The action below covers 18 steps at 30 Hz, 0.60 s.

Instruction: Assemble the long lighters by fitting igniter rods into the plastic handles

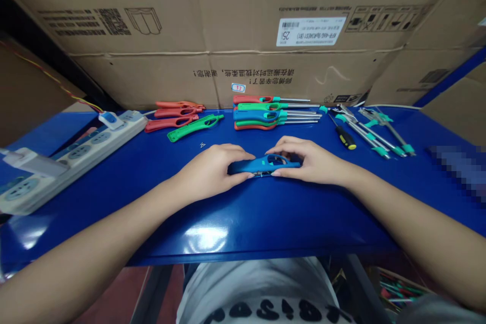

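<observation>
Between my two hands, just above the blue table, is a blue lighter casing [253, 164] with an oval trigger opening toward its right end. My left hand [212, 169] pinches its left end between thumb and fingers. At the other end, by the trigger opening, my right hand [309, 161] is closed on it the same way. A thin, light-coloured part shows along the casing's near edge; its kind I cannot make out. Behind my hands lies a stack of long-nosed lighters [258, 115] in red, green, blue and orange, with metal tubes pointing right.
Red casings [172, 122] and a green casing [195, 127] lie back left. A power strip [94, 149] with plugs runs along the left. Back right are a screwdriver [343, 136] and several metal tubes [366, 131] with teal parts. A large cardboard box [235, 20] stands behind.
</observation>
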Available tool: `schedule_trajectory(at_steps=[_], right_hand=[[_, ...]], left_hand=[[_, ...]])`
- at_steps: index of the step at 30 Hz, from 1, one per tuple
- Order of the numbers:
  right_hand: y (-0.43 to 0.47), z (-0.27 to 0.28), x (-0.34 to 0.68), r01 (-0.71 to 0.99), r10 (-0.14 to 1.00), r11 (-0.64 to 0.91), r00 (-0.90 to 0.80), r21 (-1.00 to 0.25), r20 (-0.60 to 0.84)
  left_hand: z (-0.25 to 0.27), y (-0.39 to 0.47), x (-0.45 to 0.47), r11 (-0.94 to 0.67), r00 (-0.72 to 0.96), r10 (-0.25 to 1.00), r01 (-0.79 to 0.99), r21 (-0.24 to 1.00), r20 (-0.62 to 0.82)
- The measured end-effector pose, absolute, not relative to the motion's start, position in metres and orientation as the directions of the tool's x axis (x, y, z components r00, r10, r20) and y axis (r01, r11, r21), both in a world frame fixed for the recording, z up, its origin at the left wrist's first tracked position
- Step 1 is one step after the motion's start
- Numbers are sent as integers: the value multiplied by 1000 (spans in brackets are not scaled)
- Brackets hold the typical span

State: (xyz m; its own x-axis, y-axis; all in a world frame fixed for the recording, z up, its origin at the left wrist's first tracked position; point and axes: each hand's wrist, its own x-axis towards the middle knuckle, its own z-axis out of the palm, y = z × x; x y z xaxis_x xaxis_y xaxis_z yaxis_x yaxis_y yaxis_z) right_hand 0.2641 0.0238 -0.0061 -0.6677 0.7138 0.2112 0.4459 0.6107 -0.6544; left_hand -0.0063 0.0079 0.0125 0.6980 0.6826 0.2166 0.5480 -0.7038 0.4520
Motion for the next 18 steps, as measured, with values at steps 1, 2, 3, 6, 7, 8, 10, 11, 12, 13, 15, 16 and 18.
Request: schedule_trajectory(at_steps=[1,2,3,6,7,8,10,11,12,13,15,16,18], right_hand=[[25,-7,264,442,703,624,-678,-644,216],[25,-7,265,439,694,634,-686,-637,219],[26,-8,265,436,687,642,-693,-631,221],[29,-9,267,435,676,657,-702,-616,225],[29,-10,267,436,673,660,-704,-612,225],[30,-11,268,436,671,663,-706,-609,225],[30,-11,268,438,668,665,-710,-605,221],[30,-12,268,439,667,666,-712,-603,218],[30,-12,268,441,666,666,-714,-602,215],[30,-12,268,444,666,667,-715,-598,212],[30,-12,269,452,662,674,-721,-584,206],[30,-12,269,458,660,679,-723,-574,204],[31,-14,269,467,654,692,-729,-550,203]], left_hand=[[12,8,-6,-700,700,686,558,445,201],[11,7,-6,-696,699,690,569,438,188],[10,7,-5,-691,696,696,580,431,178],[7,7,-5,-679,686,709,601,422,164],[6,7,-4,-678,685,710,602,421,164],[5,7,-4,-678,685,710,602,421,163],[5,7,-4,-679,686,709,601,421,163],[5,7,-5,-680,686,709,599,423,166],[5,7,-5,-680,685,708,596,426,171],[5,7,-5,-682,685,706,592,430,177],[4,8,-5,-685,687,703,585,434,185],[4,8,-5,-686,688,702,585,432,184],[2,8,-5,-685,689,704,594,422,174]])
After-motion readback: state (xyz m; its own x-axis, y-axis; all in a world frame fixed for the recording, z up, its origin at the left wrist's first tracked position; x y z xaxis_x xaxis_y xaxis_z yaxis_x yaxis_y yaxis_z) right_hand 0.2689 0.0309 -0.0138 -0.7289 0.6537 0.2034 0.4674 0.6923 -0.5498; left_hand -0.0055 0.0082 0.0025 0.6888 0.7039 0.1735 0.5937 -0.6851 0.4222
